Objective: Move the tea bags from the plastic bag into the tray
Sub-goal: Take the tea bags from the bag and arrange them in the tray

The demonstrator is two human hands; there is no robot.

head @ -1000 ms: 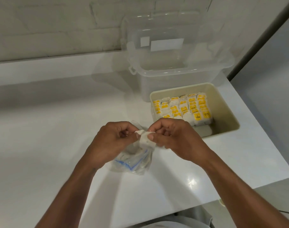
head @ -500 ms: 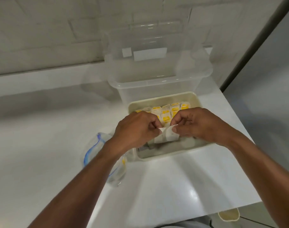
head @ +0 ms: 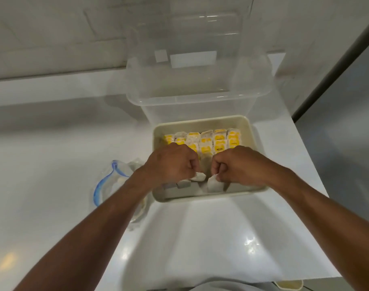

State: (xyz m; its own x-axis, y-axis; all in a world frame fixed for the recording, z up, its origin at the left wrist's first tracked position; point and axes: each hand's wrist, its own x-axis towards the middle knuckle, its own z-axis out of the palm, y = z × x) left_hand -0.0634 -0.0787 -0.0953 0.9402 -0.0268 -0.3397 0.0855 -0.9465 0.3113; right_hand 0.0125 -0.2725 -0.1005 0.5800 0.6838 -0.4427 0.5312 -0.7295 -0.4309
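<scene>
A cream tray point(head: 202, 122) sits on the white counter with several rows of yellow-and-white tea bags point(head: 206, 139) standing in its far half. Both hands are inside the tray's near half. My left hand point(head: 173, 162) pinches a white tea bag point(head: 198, 177) and my right hand point(head: 238, 164) pinches another white tea bag point(head: 214, 184), both low in the tray. More white tea bags point(head: 182, 184) lie along the near side under my left hand. The clear plastic bag point(head: 114, 177) with a blue zip strip lies to the left, partly behind my left forearm.
A large clear plastic bin point(head: 198, 89) stands right behind the tray against the tiled wall. The counter's right edge point(head: 318, 175) drops off close to the tray. A small cream object point(head: 289, 285) shows below the counter's front edge.
Both hands carried tea bags from above the plastic bag rightward into the tray and lowered them; the hands have parted, each with its own tea bag. The camera shifted toward the tray.
</scene>
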